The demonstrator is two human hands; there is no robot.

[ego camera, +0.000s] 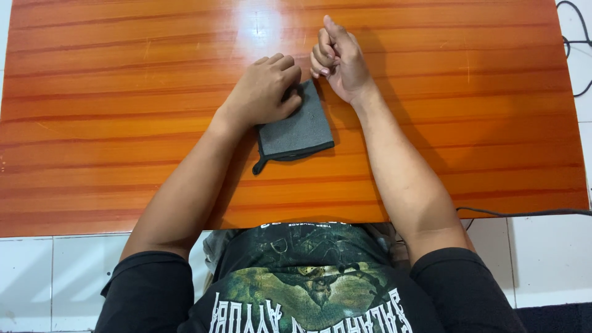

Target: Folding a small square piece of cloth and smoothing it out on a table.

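Note:
A dark grey folded cloth (301, 129) lies flat near the middle of an orange wooden table (123, 123). My left hand (264, 91) rests knuckles-up on the cloth's upper left part, its fingers curled down onto the fabric. My right hand (338, 57) hovers just past the cloth's upper right corner, fingers curled in and the thumb raised; I cannot tell whether it pinches an edge of the cloth. A thin dark strip of the cloth sticks out at its lower left corner.
A black cable (576, 43) loops on the white tiled floor (549, 259) beyond the table's right edge, and another runs along the floor at lower right. The table's near edge is close to my body.

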